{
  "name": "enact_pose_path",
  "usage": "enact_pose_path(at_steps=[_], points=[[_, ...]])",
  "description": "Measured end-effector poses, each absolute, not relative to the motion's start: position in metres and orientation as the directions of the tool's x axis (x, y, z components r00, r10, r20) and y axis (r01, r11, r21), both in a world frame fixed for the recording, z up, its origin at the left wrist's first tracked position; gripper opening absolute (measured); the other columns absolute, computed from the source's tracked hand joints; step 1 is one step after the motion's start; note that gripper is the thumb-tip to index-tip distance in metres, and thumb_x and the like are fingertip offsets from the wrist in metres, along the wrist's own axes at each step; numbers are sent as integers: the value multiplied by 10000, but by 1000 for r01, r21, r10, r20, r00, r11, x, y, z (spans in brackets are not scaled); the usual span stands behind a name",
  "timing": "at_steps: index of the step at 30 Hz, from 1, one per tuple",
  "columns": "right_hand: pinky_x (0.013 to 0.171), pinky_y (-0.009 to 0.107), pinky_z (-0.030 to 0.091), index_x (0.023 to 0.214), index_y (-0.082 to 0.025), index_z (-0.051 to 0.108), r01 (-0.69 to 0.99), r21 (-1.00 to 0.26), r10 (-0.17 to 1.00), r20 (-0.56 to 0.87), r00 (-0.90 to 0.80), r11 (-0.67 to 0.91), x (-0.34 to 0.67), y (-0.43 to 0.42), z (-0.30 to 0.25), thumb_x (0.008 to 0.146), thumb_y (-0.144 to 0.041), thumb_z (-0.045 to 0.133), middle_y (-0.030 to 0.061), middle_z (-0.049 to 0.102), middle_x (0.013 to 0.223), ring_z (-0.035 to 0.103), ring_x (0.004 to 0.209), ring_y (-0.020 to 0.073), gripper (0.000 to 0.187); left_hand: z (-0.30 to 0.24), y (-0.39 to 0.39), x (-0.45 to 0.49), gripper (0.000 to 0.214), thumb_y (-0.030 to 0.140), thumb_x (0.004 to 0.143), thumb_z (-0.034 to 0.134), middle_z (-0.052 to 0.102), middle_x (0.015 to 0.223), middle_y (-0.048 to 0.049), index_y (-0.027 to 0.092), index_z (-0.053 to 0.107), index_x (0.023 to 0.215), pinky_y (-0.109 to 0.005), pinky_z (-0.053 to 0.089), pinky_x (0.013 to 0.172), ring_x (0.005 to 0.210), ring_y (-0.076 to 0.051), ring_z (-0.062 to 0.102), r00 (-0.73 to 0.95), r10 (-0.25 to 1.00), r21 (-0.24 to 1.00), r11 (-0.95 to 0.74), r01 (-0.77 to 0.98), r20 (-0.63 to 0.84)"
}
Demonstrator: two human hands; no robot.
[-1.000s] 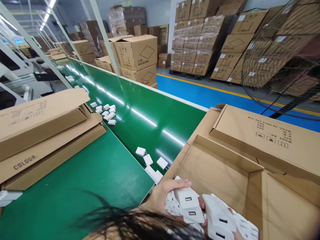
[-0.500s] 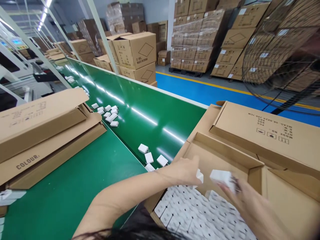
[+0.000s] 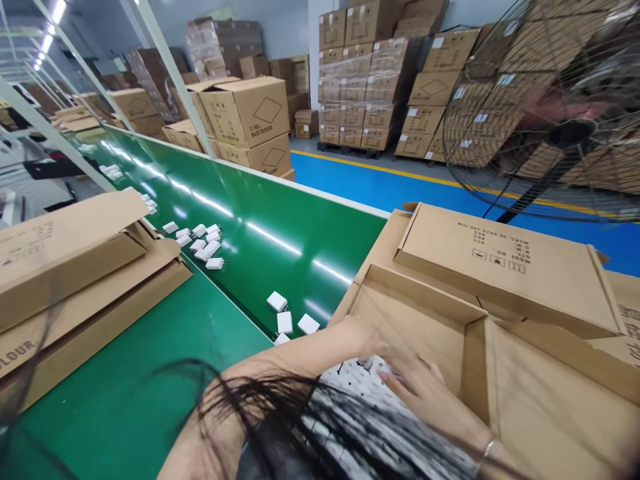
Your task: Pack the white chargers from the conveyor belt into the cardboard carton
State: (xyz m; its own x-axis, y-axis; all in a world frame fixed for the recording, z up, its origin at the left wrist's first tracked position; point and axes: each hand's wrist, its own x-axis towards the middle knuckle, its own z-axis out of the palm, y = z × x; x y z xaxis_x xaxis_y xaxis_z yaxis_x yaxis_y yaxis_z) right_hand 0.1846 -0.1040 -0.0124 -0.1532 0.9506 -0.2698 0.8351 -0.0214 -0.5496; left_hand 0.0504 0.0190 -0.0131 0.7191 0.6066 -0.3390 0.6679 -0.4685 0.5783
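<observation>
Both hands have come down into the open carton (image 3: 420, 313) since half a second ago; the white pieces they were carrying are no longer held up in the air.

Right hand (image 3: 425, 393): palm down on the layer of chargers (image 3: 366, 371) in the carton's near-left bottom. Its fingers (image 3: 400, 375) are apart and flat, clamped on nothing.

Left hand (image 3: 363, 339): at the carton's near-left wall, just above the same layer. It is blurred and partly hidden, so I cannot tell whether it grips anything.

Dark hair (image 3: 300, 427) hangs across the carton's near part.

Judgement on the step: a flat palm looks right for seating the pieces level. Keep the rows tight against the wall, all the same way up. Steady the wall with the other hand so the layer does not shift.

Contents: the carton holds a packed layer of chargers, seen only at near-left. Its far and right parts show bare cardboard. A printed flap (image 3: 500, 263) lies folded open on its far side.

Left of the carton:
- The green desk (image 3: 150, 393) carries opened flat cartons (image 3: 75, 267), contents hidden.
- A few loose chargers (image 3: 285, 321) lie just beside the carton on the belt (image 3: 280, 220).
- A larger cluster (image 3: 206, 248) lies farther along the belt.

Beyond the carton:
- blue floor (image 3: 425, 190)
- a wire-caged fan (image 3: 560, 127)
- stacked sealed boxes (image 3: 370, 87)
</observation>
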Motion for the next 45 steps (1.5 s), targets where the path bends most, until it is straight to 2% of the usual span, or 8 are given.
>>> enact_pose_path(at_steps=[12,20,25,29,34,37,40,45], points=[[970,466,486,932,-245,693,741,-666,951,-274,-141,-83,181,-62,-24,930,-458,287,120,727,1091,639,1090,316,459,40,21,21,230,95,834,547,716,941,-126,166,627,1037,-345,525,806,957,-276,678,717,575,289,-663,691,-395],[1077,479,405,1048,-184,690,727,-671,952,-295,-79,-147,173,-61,-28,933,-503,286,156,664,1234,548,1235,328,528,29,69,-80,340,73,859,476,575,1187,-173,171,540,1178,-411,493,869,1112,-318,595,287,880,79,-278,957,-379],[994,473,482,1022,-199,663,702,-698,945,-306,-114,-141,171,-60,-27,947,-500,285,141,703,1119,616,1129,314,489,-11,69,-70,339,355,921,508,577,1123,-157,149,498,1191,-382,512,827,1041,-307,642,98,923,134,-51,990,-372],[994,489,482,982,-246,666,692,-716,950,-273,-153,-95,169,-55,-23,966,-501,249,119,694,1109,622,1108,305,490,-23,71,-49,328,184,859,553,538,1168,-174,114,477,1170,-374,510,854,1063,-293,635,64,952,247,12,969,-298],[1042,449,476,1024,-269,691,659,-752,955,-191,-225,5,158,-54,-30,954,-471,363,96,628,1288,549,1244,288,392,-7,51,-52,489,110,850,551,497,1278,-127,166,394,1310,-319,460,1019,1217,-207,543,255,964,471,-190,861,-77],[1041,499,477,1030,-273,693,656,-754,966,-150,-209,25,157,-57,-35,955,-471,381,107,638,1262,560,1233,312,377,2,9,-57,590,104,847,543,535,1250,-135,186,324,1389,-392,503,999,1185,-234,560,370,858,592,-513,621,355],[1075,521,443,1215,-294,600,645,-763,979,-96,-181,44,157,-67,-30,961,-457,396,104,597,1316,528,1272,304,365,6,-38,-59,603,92,852,515,608,1155,-126,204,334,1415,-380,578,894,1072,-237,626,380,661,524,-748,408,647],[1060,429,476,1362,-418,416,580,-794,979,85,-188,180,148,-98,-9,956,-371,463,44,537,1395,513,1295,236,411,10,-69,-58,561,133,864,547,663,1072,-126,181,392,1401,-318,617,847,1047,-223,662,367,570,487,-821,300,735]])
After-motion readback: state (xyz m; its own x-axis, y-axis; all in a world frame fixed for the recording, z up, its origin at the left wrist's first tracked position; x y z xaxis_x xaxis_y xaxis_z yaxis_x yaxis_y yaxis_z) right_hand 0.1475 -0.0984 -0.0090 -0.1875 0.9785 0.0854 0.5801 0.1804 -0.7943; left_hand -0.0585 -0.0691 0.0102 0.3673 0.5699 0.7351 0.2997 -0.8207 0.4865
